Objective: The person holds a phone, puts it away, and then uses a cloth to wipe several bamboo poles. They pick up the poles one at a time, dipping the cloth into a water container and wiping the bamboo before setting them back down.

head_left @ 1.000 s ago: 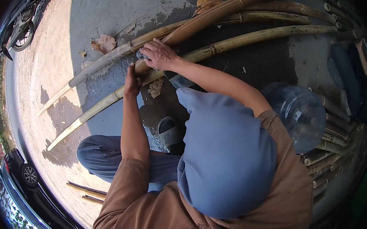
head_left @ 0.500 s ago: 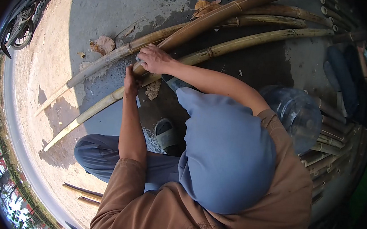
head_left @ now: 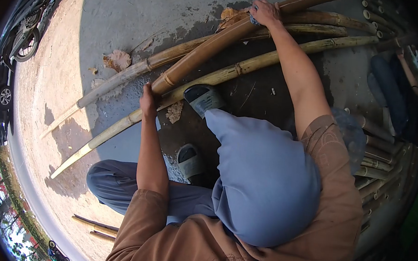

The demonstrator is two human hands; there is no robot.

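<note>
A wet brown bamboo pole (head_left: 210, 49) slants from my left hand up to the top right. My left hand (head_left: 147, 99) is closed around its lower end. Far up the same pole, my right hand (head_left: 266, 13) presses a small grey-blue scouring pad (head_left: 254, 16) against the surface, fingers bent over it. Two paler bamboo poles lie close by: a greenish-yellow pole (head_left: 258, 64) on the near side, and a greyish pole (head_left: 125, 76) passing beneath the brown one.
My sandalled feet, one in a dark sandal (head_left: 191, 161), stand on the wet concrete floor (head_left: 251, 92). A clear plastic water jug (head_left: 351, 137) and stacked bamboo (head_left: 378, 163) are at the right. Dry leaves (head_left: 118, 60) lie beyond the poles. A motorcycle (head_left: 27, 42) stands far left.
My right hand has slid with the scouring pad up the brown pole, away from my left hand, and the arm is stretched out. My left hand keeps its hold at the lower end.
</note>
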